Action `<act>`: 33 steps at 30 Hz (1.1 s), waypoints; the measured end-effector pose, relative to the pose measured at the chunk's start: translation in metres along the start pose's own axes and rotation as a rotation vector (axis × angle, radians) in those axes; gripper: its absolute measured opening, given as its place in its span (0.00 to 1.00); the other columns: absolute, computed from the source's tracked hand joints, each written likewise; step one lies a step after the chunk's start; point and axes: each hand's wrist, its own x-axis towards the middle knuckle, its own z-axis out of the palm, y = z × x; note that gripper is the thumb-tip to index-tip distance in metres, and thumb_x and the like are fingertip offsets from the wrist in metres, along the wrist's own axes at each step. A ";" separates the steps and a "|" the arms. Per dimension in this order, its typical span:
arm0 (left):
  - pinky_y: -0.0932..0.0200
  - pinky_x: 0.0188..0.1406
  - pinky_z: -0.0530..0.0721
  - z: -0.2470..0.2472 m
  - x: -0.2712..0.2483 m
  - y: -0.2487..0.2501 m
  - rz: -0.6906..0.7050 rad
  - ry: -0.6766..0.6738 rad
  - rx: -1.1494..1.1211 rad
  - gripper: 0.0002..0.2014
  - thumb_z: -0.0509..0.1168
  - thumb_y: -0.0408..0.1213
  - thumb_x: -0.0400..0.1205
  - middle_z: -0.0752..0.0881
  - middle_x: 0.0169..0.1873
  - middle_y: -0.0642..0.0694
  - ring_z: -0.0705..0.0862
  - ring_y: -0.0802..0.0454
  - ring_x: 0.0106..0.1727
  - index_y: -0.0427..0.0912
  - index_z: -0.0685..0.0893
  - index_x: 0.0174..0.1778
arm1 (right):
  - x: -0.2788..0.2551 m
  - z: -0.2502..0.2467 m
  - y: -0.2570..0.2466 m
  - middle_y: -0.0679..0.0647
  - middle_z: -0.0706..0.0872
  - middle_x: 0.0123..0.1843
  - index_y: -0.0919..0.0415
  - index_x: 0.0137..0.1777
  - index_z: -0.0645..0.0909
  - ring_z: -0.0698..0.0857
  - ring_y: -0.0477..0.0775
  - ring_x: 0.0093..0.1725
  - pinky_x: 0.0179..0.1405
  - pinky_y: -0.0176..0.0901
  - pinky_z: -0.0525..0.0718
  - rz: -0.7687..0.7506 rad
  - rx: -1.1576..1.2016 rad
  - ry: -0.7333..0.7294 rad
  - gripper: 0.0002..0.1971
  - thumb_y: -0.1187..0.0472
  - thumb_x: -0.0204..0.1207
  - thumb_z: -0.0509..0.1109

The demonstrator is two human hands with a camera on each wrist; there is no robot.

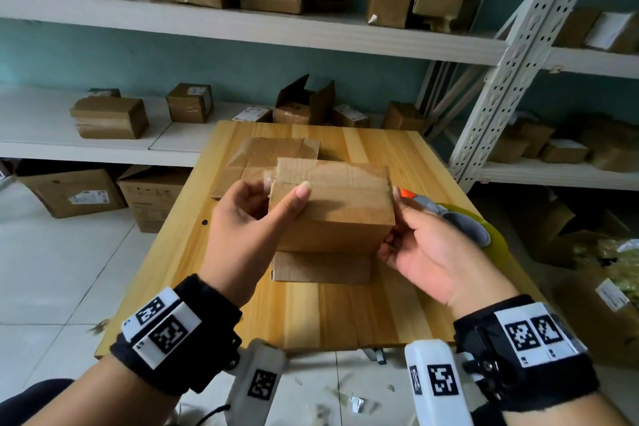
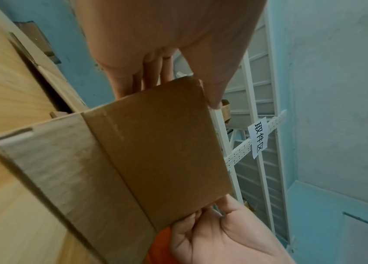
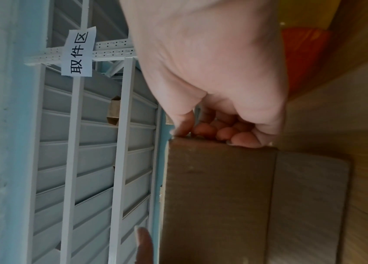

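A small brown cardboard box [image 1: 340, 207] is held above the wooden table [image 1: 311, 315], with one flap hanging down below it. My left hand [image 1: 257, 211] grips its left end, thumb laid across the top and fingers curled behind. My right hand [image 1: 415, 239] grips the right end, thumb on the upper edge and fingers curled under the lower corner. The left wrist view shows the box [image 2: 151, 153] between both hands. In the right wrist view the right fingers [image 3: 225, 133] press on the box [image 3: 219, 196] edge.
A flattened taped carton [image 1: 262, 159] lies on the table behind the box. An orange and grey tape dispenser [image 1: 453, 214] with a yellowish roll sits at the table's right edge. White shelves [image 1: 242, 24] with several cardboard boxes stand behind; more cartons sit on the floor.
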 end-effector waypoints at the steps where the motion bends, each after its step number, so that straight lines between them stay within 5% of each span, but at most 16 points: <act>1: 0.45 0.58 0.90 0.001 -0.001 0.001 0.000 -0.004 -0.025 0.34 0.83 0.60 0.69 0.94 0.54 0.43 0.93 0.45 0.57 0.39 0.86 0.61 | -0.001 -0.001 -0.001 0.55 0.92 0.47 0.57 0.57 0.87 0.86 0.52 0.43 0.41 0.42 0.78 -0.002 0.049 -0.004 0.17 0.50 0.72 0.78; 6: 0.35 0.68 0.84 0.005 0.001 0.005 -0.051 -0.004 -0.166 0.31 0.69 0.63 0.81 0.89 0.63 0.34 0.87 0.36 0.63 0.38 0.87 0.65 | -0.001 -0.002 -0.005 0.55 0.90 0.42 0.60 0.49 0.86 0.81 0.48 0.38 0.33 0.36 0.68 -0.020 0.208 -0.025 0.14 0.51 0.70 0.79; 11: 0.42 0.62 0.82 0.011 0.004 0.006 -0.075 0.019 -0.227 0.22 0.64 0.55 0.88 0.88 0.59 0.39 0.84 0.43 0.60 0.39 0.86 0.62 | 0.000 0.000 -0.008 0.53 0.93 0.56 0.50 0.66 0.92 0.82 0.50 0.46 0.32 0.37 0.70 -0.182 0.077 -0.051 0.21 0.51 0.72 0.78; 13: 0.46 0.60 0.82 0.011 0.007 0.007 -0.091 0.007 -0.230 0.19 0.63 0.54 0.89 0.88 0.55 0.43 0.84 0.46 0.57 0.41 0.87 0.59 | -0.001 -0.001 -0.010 0.53 0.92 0.65 0.44 0.68 0.91 0.84 0.53 0.55 0.40 0.41 0.75 -0.243 -0.012 -0.085 0.21 0.50 0.74 0.77; 15: 0.50 0.56 0.82 0.011 0.010 0.007 -0.106 -0.011 -0.223 0.16 0.61 0.50 0.91 0.90 0.48 0.49 0.85 0.51 0.53 0.41 0.88 0.56 | -0.003 0.000 -0.012 0.50 0.91 0.69 0.40 0.69 0.90 0.87 0.55 0.67 0.60 0.50 0.84 -0.294 -0.092 -0.087 0.20 0.48 0.77 0.74; 17: 0.51 0.54 0.83 0.011 0.012 0.007 -0.109 -0.026 -0.196 0.15 0.61 0.46 0.92 0.90 0.46 0.51 0.86 0.53 0.50 0.39 0.85 0.53 | -0.003 0.001 -0.012 0.47 0.91 0.69 0.37 0.69 0.89 0.87 0.57 0.72 0.71 0.57 0.83 -0.313 -0.138 -0.056 0.17 0.47 0.83 0.70; 21: 0.42 0.62 0.85 0.012 0.010 0.006 -0.111 -0.049 -0.139 0.13 0.61 0.45 0.92 0.90 0.51 0.43 0.88 0.47 0.54 0.40 0.84 0.50 | -0.001 0.002 -0.013 0.47 0.91 0.68 0.37 0.72 0.86 0.86 0.58 0.71 0.58 0.52 0.82 -0.299 -0.184 0.048 0.16 0.43 0.88 0.67; 23: 0.41 0.61 0.85 0.013 0.008 0.006 -0.119 -0.054 -0.143 0.12 0.63 0.46 0.91 0.90 0.49 0.43 0.89 0.46 0.53 0.44 0.84 0.46 | -0.001 0.001 -0.013 0.45 0.90 0.68 0.34 0.67 0.85 0.84 0.56 0.72 0.61 0.53 0.83 -0.316 -0.248 0.118 0.13 0.38 0.87 0.66; 26: 0.40 0.66 0.88 0.016 0.004 0.005 -0.166 -0.075 -0.133 0.20 0.67 0.53 0.86 0.93 0.57 0.42 0.92 0.43 0.61 0.38 0.84 0.59 | -0.001 0.003 -0.010 0.37 0.84 0.60 0.30 0.54 0.80 0.82 0.50 0.68 0.76 0.57 0.78 -0.356 -0.346 0.162 0.08 0.36 0.90 0.59; 29: 0.40 0.68 0.88 0.020 0.001 0.004 -0.281 -0.082 -0.106 0.28 0.70 0.60 0.81 0.93 0.61 0.45 0.92 0.47 0.62 0.43 0.83 0.68 | -0.001 0.006 -0.010 0.30 0.79 0.53 0.30 0.50 0.77 0.80 0.38 0.57 0.66 0.46 0.75 -0.398 -0.430 0.171 0.11 0.36 0.91 0.56; 31: 0.44 0.65 0.89 0.022 -0.001 0.004 -0.345 -0.054 -0.092 0.25 0.69 0.61 0.81 0.92 0.62 0.47 0.92 0.47 0.62 0.47 0.83 0.65 | -0.003 0.004 -0.010 0.29 0.78 0.52 0.32 0.52 0.77 0.76 0.32 0.52 0.59 0.43 0.72 -0.410 -0.509 0.176 0.11 0.33 0.90 0.55; 33: 0.43 0.63 0.89 0.023 -0.002 0.006 -0.381 -0.040 -0.057 0.25 0.68 0.63 0.82 0.90 0.63 0.47 0.91 0.46 0.63 0.49 0.83 0.66 | -0.002 0.001 -0.010 0.31 0.79 0.57 0.33 0.64 0.78 0.78 0.38 0.56 0.62 0.46 0.72 -0.412 -0.544 0.194 0.13 0.33 0.89 0.57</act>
